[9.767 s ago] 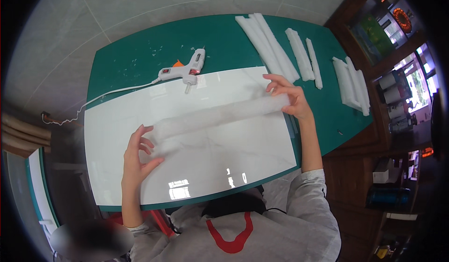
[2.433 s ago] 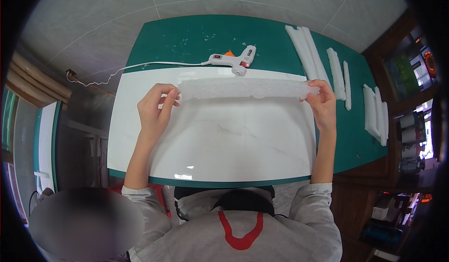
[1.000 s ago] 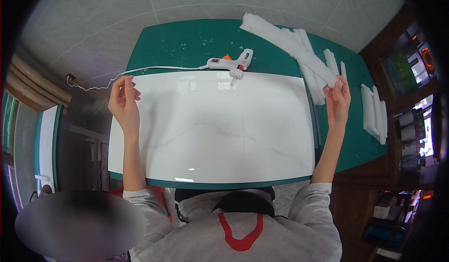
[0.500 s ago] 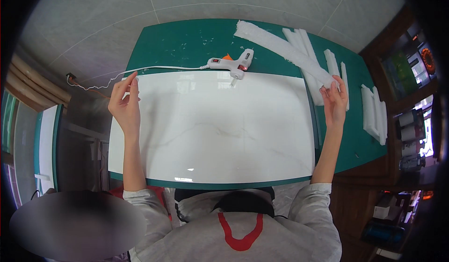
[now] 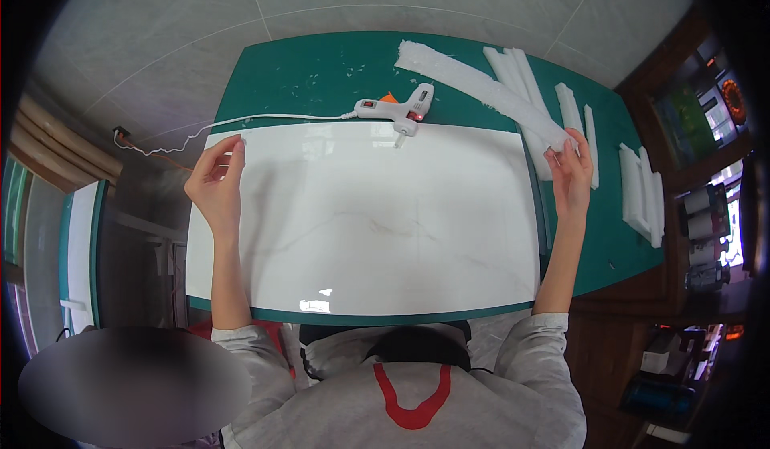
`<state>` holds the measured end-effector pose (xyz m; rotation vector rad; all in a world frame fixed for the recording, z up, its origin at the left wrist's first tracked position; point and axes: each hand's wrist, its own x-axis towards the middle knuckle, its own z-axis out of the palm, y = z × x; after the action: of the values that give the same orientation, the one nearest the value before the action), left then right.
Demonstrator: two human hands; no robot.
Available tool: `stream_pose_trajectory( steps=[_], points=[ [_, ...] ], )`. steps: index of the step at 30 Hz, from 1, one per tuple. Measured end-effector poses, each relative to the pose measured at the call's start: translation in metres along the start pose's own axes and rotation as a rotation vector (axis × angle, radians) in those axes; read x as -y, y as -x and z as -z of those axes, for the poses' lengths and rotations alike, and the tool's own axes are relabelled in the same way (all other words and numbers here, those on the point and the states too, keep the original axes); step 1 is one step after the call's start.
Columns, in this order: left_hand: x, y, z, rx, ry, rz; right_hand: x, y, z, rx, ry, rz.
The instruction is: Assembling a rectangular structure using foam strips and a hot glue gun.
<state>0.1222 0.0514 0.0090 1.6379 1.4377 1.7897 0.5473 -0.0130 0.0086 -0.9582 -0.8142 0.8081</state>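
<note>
A long, flat white foam strip [image 5: 481,90] slants across the back right of the table. My right hand [image 5: 571,175] is closed on its near end, and its far end points to the back left. Over the left edge of the glossy white board [image 5: 377,216], my left hand [image 5: 216,178] is closed in a pinch. A small pale bit may show at its fingertips, but I cannot make out what it is. A white hot glue gun [image 5: 395,112] lies by the board's far edge, its nozzle toward the board.
Several white foam strips [image 5: 529,96] lie on the green table [image 5: 297,64] under and beside the slanting one. More foam pieces [image 5: 640,192] sit at the right edge. The glue gun's white cord [image 5: 265,115] runs left to a wall socket [image 5: 120,133]. Dark wooden shelving stands at right.
The foam strip's far end has shifted slightly left and nearer, with my right hand still on it. My left fingertips have dipped a little toward the board.
</note>
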Motion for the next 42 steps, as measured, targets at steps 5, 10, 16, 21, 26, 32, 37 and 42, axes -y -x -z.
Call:
stream_pose_trajectory(
  steps=[5,10,16,21,26,32,37,42],
  points=[
    [-0.001,0.000,-0.001,-0.020,0.027,0.019,0.000,0.001,-0.001,-0.013,0.000,0.004],
    [0.002,-0.001,0.002,-0.023,0.006,0.020,-0.001,0.000,0.002,0.001,-0.002,0.003],
    [0.004,-0.001,0.002,-0.016,0.016,0.040,0.001,0.001,0.000,-0.015,-0.013,-0.006],
    [0.004,0.000,0.001,-0.006,0.024,0.043,0.001,0.001,0.001,-0.016,-0.005,-0.002],
    [0.001,0.000,0.001,-0.027,0.062,0.060,0.003,0.002,-0.003,-0.031,-0.010,-0.008],
    [-0.002,0.000,0.001,-0.006,0.094,0.048,0.000,0.001,0.002,-0.010,-0.003,-0.005],
    [-0.003,-0.001,0.000,-0.009,0.039,0.021,0.001,0.002,-0.001,-0.015,-0.008,-0.011],
    [-0.007,0.000,0.000,0.014,0.047,0.047,0.000,0.001,0.001,-0.014,0.007,-0.007]
  ],
)
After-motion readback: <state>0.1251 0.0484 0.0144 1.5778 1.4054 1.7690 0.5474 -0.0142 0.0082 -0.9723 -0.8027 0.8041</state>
